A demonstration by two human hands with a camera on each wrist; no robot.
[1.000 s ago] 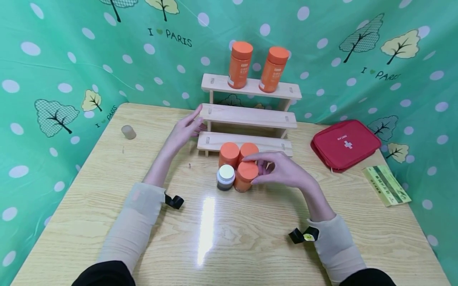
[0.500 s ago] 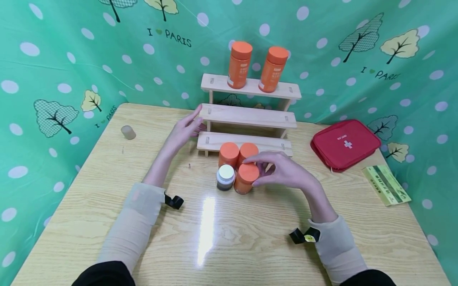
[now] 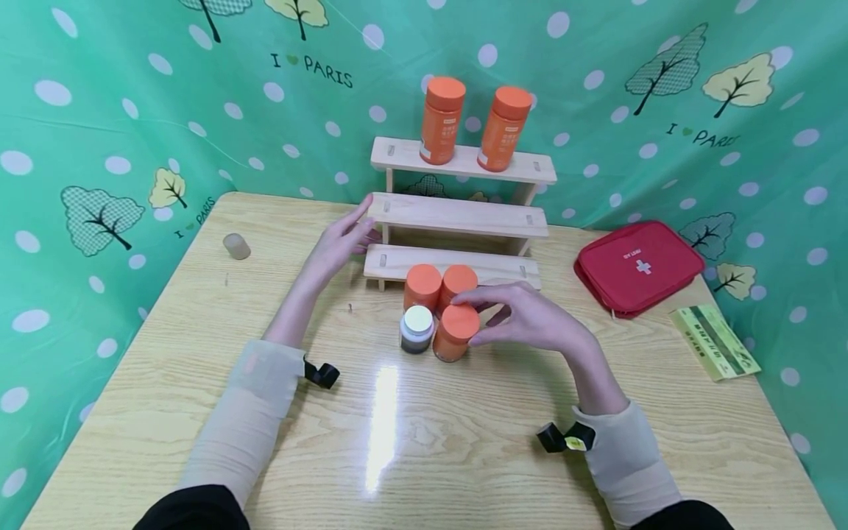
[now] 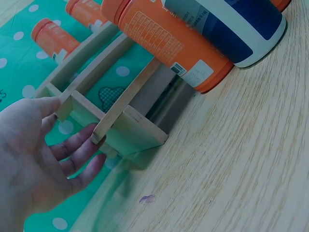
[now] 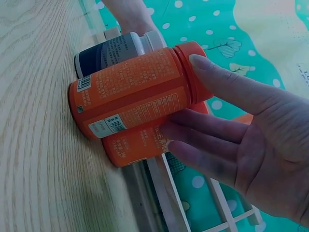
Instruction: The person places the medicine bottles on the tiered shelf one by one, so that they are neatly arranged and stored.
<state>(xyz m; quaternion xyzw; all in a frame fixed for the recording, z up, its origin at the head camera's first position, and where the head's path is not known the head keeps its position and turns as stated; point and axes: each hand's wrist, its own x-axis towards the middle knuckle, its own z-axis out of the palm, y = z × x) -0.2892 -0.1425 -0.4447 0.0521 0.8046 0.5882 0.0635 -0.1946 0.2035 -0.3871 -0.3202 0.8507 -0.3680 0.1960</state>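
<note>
Just below the centre of the head view, the person's right hand (image 3: 523, 316) grips the front orange bottle (image 3: 456, 331), which stands upright on the wooden table (image 3: 490, 456). From the right wrist view I see the thumb lying against its cap while the other fingers reach around its side. Close by on its left is a white-capped bottle (image 3: 417, 330) with a dark lower half; behind them stand a rear left orange bottle (image 3: 422, 285) and a rear right orange bottle (image 3: 459, 278), all four bunched before the three-tier wooden rack (image 3: 457, 213).

Left of centre, the left hand (image 3: 339, 241) rests against the rack's end, fingers loose and slightly bent, thumb at the middle tier.

Up at the top middle, two more orange bottles (image 3: 441, 121) stand apart on the highest tier. Over on the right, a red first-aid pouch (image 3: 639, 269) lies near a green and yellow box (image 3: 717, 342). At left sits a small grey cylinder (image 3: 236, 246), and a dotted green cloth (image 3: 199, 96) hangs behind everything.
</note>
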